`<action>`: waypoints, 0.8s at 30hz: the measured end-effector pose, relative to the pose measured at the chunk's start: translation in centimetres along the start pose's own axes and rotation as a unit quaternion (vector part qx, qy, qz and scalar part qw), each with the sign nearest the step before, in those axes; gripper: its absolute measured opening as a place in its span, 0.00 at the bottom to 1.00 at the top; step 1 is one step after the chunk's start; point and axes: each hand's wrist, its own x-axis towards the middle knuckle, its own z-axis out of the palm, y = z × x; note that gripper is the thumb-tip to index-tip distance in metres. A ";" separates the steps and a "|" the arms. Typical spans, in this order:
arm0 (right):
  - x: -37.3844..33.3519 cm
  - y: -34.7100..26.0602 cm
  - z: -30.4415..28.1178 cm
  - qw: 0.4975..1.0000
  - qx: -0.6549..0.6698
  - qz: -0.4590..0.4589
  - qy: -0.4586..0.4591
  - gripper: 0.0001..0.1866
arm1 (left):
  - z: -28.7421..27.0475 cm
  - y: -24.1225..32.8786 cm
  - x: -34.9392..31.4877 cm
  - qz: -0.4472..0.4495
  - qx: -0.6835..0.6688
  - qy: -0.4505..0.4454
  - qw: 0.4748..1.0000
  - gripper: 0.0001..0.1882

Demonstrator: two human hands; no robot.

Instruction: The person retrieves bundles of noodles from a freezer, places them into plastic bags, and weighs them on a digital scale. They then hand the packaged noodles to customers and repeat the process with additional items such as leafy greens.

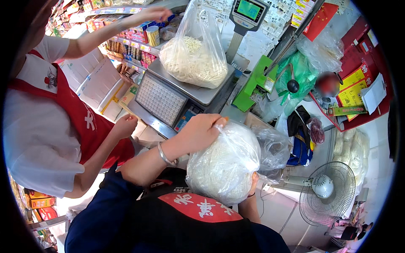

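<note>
Close in front of my body I hold a clear plastic bag bulging with something white and fine, perhaps noodles. My left hand, with a silver bangle at the wrist, is closed on the gathered plastic at the bag's top. Against the bag's right side, my right hand supports it, mostly hidden behind it. Beyond my left hand, a second clear bag of pale noodles rests on the metal pan of a scale; neither hand touches it.
At left, a co-worker in a red apron stretches one arm over the scale's far side. A green bag-sealing device, loose plastic bags and a fan stand on the right. Packaged goods fill shelves behind.
</note>
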 end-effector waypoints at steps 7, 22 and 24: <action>-0.4 0.7 0.0 1.000 0.002 0.005 0.021 0.41 | 1.2 -4.5 3.2 -0.166 -0.212 -0.204 0.941 0.20; -2.4 0.9 1.6 0.998 0.019 -0.017 0.049 0.43 | 4.4 -4.4 3.0 -0.195 -0.442 -0.282 0.829 0.22; -2.3 1.1 0.3 0.998 -0.015 -0.023 0.054 0.45 | 3.8 -3.8 2.1 -0.191 -0.509 -0.302 0.783 0.21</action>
